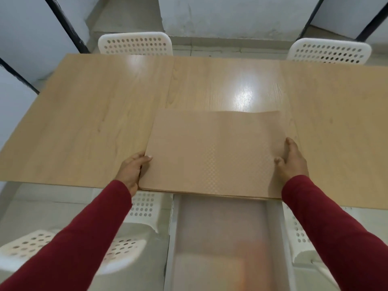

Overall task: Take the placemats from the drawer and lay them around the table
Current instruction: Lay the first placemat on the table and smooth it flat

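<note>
A stack of tan placemats [212,152] is held flat on the near edge of the wooden table [94,114], just above the open drawer [222,238]. The left hand [131,168] grips the left side, thumb on top and fingers hidden beneath; the right hand [292,159] is pressed against the right side, its fingers lying fairly straight. The mats look thin, light and bendable — the far edge shows a slight wave — with a woven, probably non-slippery surface. They are best taken at opposite short sides; a single mat would likely droop if lifted by one corner.
</note>
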